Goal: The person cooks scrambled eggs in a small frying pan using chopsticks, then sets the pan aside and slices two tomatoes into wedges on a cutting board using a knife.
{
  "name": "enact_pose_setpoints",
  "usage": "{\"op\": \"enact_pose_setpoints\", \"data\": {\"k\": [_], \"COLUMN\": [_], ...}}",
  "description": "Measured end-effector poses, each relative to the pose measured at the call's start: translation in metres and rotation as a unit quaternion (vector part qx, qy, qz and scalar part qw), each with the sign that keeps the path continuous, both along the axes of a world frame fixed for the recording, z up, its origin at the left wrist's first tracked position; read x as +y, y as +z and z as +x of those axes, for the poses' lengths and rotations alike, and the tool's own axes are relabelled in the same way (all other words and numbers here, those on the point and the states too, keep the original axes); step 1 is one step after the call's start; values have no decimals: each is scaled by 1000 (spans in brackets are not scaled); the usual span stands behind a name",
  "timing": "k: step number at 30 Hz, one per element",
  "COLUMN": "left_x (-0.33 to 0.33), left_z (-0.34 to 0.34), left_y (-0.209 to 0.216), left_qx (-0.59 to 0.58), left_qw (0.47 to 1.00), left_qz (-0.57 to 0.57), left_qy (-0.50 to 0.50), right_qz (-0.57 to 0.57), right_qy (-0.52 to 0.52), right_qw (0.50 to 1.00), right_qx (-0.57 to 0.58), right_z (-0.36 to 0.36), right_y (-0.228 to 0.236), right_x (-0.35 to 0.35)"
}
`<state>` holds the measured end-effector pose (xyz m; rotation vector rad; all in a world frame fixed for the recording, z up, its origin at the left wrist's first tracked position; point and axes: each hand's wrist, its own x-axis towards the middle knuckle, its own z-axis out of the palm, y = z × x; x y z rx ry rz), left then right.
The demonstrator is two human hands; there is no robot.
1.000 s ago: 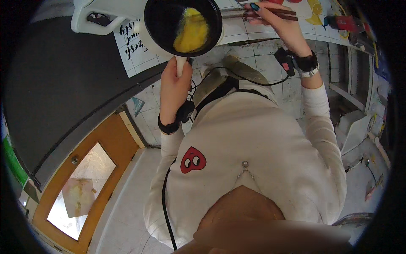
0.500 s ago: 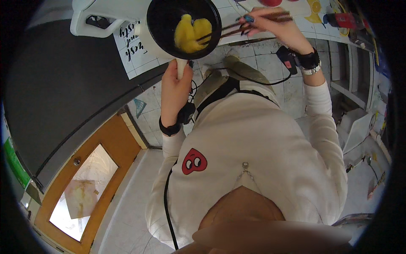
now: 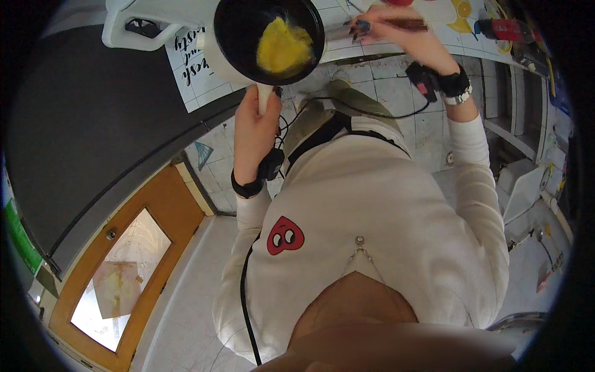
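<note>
A pan (image 3: 238, 38) with a black inside and a pale outer wall is near the top of the view. Cooked-looking yellow egg (image 3: 284, 48) lies in its right half, slightly blurred. My left hand (image 3: 251, 136) is closed around the pan's white handle (image 3: 264, 98), which points toward me. To the right of the pan, my right hand (image 3: 393, 31) grips brown chopsticks (image 3: 412, 25). Their thick ends stick out behind the hand, while the thin ends smear toward the pan's right rim, so I cannot tell where the tips are.
A white plastic thing with a large handle (image 3: 118, 31) stands left of the pan, beside a white printed mat (image 3: 198, 93). A red and black object (image 3: 505, 30) lies at the far right. A black cable (image 3: 378, 116) hangs below my right wrist. A wooden door (image 3: 167, 192) is lower left.
The yellow egg has gone from separate folded lobes to one broader, blurred mass. The chopsticks, distinct over the egg before, are now smeared by motion. My left hand and the pan are nearly unmoved.
</note>
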<state>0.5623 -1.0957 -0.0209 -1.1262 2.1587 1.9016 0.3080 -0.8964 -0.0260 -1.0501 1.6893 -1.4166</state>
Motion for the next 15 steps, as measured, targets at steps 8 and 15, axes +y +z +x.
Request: {"op": "enact_pose_setpoints", "data": {"k": [8, 15], "left_x": [-1, -1], "left_z": [1, 3], "left_y": [0, 0], "left_qx": [26, 45], "left_qw": [998, 994], "left_qz": [49, 98], "left_qy": [0, 12], "right_qz": [-28, -30], "right_qy": [-86, -120], "right_qw": [995, 989], "right_qx": [-49, -83], "right_z": [-4, -2], "right_y": [0, 42], "right_x": [-6, 0]}}
